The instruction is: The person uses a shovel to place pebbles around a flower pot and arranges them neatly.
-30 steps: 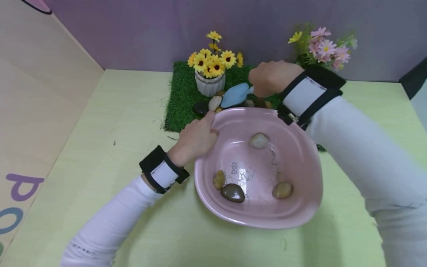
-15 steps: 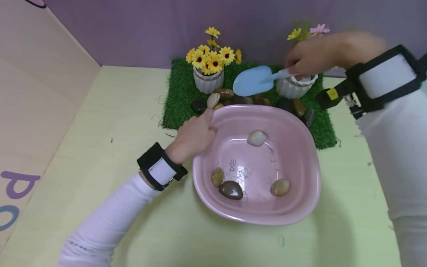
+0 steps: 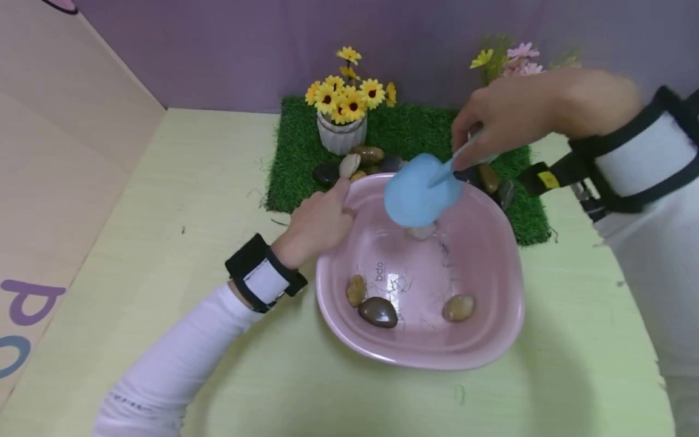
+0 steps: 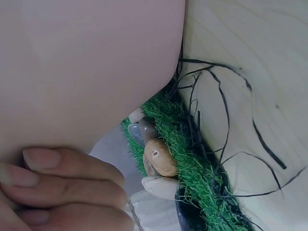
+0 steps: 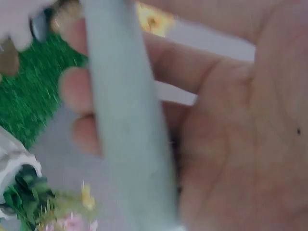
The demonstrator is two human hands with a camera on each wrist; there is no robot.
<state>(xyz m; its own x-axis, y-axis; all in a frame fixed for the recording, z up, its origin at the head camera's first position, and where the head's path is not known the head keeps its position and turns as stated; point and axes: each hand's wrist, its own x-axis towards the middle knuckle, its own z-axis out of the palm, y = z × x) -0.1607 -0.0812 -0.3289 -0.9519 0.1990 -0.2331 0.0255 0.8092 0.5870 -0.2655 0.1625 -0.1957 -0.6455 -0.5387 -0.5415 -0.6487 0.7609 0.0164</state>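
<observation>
My left hand [image 3: 317,224] grips the left rim of the pink basin [image 3: 491,267]; in the left wrist view its fingers [image 4: 72,192] curl against the basin's outer wall. With my right hand [image 3: 530,109] I hold a blue toy shovel [image 3: 417,191] by its pale handle [image 5: 130,110]. The shovel's blade hangs over the far part of the basin and partly covers a whitish stone [image 3: 420,232]. Also lying in the basin are a dark brown stone [image 3: 378,312], a small tan stone [image 3: 357,291], a beige stone [image 3: 459,308] and thin dark strands.
Behind the basin lies an artificial grass mat [image 3: 289,158] with several stones [image 3: 368,154] along it. A white pot [image 3: 342,135] of yellow flowers stands on it. Pink flowers [image 3: 521,57] rise behind my right hand. A purple-grey wall [image 3: 218,54] closes the back.
My right hand first swung right with the shovel, away from the stones behind the basin, then brought its blade down and forward over the basin. My left hand has stayed at the rim.
</observation>
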